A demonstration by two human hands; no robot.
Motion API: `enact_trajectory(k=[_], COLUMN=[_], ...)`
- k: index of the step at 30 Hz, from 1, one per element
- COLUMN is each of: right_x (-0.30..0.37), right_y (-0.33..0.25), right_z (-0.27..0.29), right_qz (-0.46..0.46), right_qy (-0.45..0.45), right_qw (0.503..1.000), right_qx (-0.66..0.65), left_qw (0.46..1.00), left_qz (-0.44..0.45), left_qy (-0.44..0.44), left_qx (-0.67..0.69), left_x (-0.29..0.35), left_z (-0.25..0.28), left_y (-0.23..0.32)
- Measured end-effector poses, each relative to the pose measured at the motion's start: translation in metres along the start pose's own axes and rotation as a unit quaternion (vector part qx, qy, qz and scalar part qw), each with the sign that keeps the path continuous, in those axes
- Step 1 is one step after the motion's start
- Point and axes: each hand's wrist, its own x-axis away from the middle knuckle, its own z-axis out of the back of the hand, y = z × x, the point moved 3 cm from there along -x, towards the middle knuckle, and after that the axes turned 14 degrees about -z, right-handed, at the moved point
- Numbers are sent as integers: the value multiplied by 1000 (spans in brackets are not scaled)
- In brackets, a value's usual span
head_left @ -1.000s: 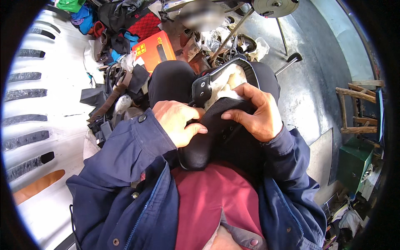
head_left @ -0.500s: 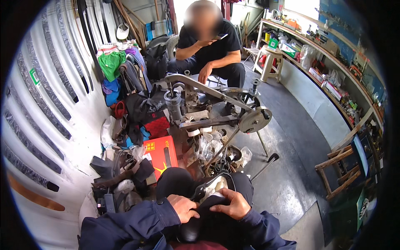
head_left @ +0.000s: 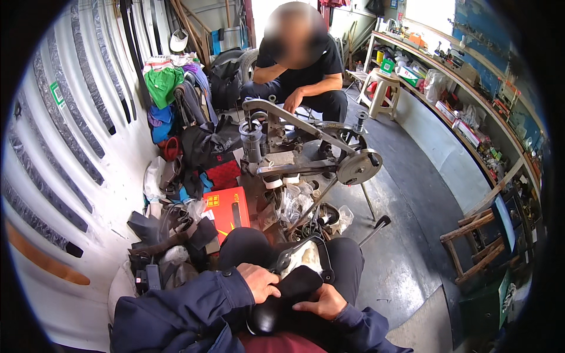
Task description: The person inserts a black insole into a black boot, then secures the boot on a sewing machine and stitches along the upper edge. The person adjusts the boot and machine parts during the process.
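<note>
On my lap lies a black leather boot (head_left: 265, 317), its rounded shiny toe towards me and pale fleece lining (head_left: 307, 259) showing in the wide opening. A dark flap (head_left: 300, 285) of the boot stretches between my hands. My left hand (head_left: 259, 282) pinches its left edge, thumb against fingers. At its right edge my right hand (head_left: 326, 302) is closed, with the thumb in front and the fingers partly hidden behind the flap. The boot's underside is out of sight.
Beyond my knees stands a metal hand-crank sewing machine (head_left: 306, 126) with a large wheel (head_left: 359, 167). Another person (head_left: 300, 76) sits behind it. A red box (head_left: 226, 212) and piled scraps lie left. Right are a wooden frame (head_left: 477, 241), a stool (head_left: 381, 93) and a cluttered shelf (head_left: 465, 76).
The boot's opening shows wider, with more fleece visible. My right hand has moved lower, and the flap is spread flatter. The other person's phone no longer shows.
</note>
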Motion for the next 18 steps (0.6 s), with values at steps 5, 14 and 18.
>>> enact_trajectory(k=[5,14,18], right_x=[-11,-23,-29], right_y=[-1,15,27], right_z=[-11,-33,-36], right_qz=[-18,-47,-66], right_qy=[39,35,86], right_qw=[998,994,987], right_qx=[43,-96,-118], left_qw=[998,999,1000], left_qz=[-24,-1,4], left_qy=[55,52,15], left_qx=[-15,7,3], left_x=[4,7,2], left_z=[1,-3,0], left_y=[-1,-9,-7])
